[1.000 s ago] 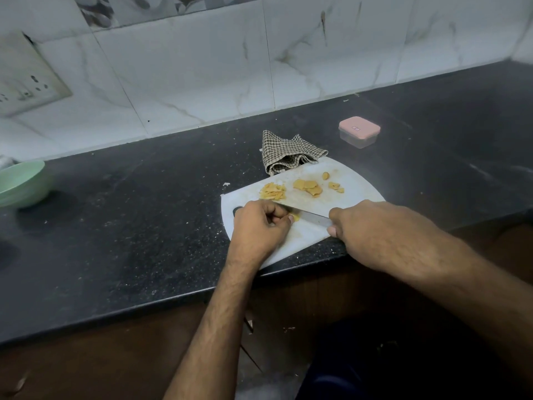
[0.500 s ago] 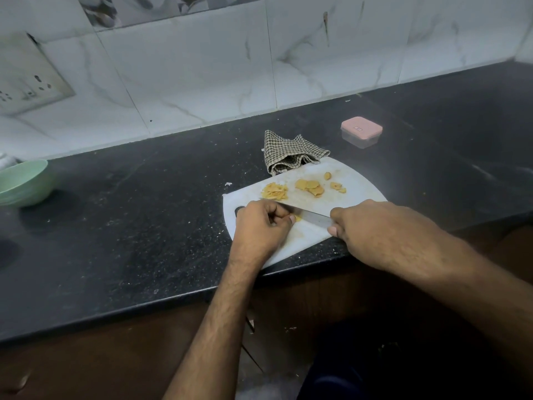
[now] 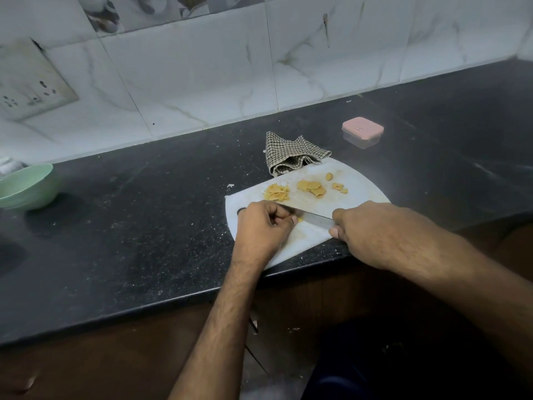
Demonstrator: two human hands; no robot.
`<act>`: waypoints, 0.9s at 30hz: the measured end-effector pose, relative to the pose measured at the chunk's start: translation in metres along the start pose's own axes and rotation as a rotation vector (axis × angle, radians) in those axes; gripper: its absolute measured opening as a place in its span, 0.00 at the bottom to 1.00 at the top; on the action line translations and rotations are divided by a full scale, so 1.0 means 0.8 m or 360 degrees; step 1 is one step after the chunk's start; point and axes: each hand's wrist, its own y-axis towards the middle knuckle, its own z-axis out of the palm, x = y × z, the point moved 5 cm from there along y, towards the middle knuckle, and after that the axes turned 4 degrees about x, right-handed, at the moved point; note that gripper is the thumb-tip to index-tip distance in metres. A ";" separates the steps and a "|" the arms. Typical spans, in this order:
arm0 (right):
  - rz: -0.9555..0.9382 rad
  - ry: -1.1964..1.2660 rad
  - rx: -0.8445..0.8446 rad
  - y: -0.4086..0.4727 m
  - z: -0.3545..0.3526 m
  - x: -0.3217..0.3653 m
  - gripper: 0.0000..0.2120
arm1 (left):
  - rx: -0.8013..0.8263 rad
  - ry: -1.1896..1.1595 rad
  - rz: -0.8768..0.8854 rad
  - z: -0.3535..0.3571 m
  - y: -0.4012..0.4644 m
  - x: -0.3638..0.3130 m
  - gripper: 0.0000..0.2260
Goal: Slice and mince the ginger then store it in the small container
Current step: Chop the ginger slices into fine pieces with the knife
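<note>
A white cutting board [image 3: 363, 187] lies at the front edge of the black counter. On its far half sit a pile of thin ginger strips [image 3: 276, 192], some ginger slices [image 3: 312, 188] and a few small bits [image 3: 338, 186]. My left hand [image 3: 264, 226] pinches a small ginger piece [image 3: 300, 219] against the board with curled fingers. My right hand [image 3: 372, 229] grips the knife's handle, and the knife blade [image 3: 317, 220] lies across the board beside the left fingertips. The small container [image 3: 362, 131], clear with a pink lid on, stands behind the board to the right.
A checked cloth [image 3: 291, 153] lies bunched at the board's far edge. A green bowl [image 3: 27, 186] sits at the far left of the counter [image 3: 144, 226]. A switch plate [image 3: 31, 88] is on the tiled wall behind.
Hardly anything differs. Both hands stay at the same spot on the board, with the knife blade still next to the held ginger piece.
</note>
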 end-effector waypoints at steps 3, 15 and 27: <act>0.0007 -0.0004 0.0080 -0.005 -0.002 0.004 0.13 | -0.0014 0.0033 -0.0005 -0.002 0.000 0.001 0.07; 0.0009 0.0079 0.0028 0.003 0.011 0.003 0.12 | -0.0005 -0.0034 -0.0009 0.001 -0.003 -0.001 0.07; 0.0004 0.0133 -0.0001 0.009 0.023 0.009 0.11 | -0.0031 0.0072 0.0063 -0.001 -0.006 -0.007 0.11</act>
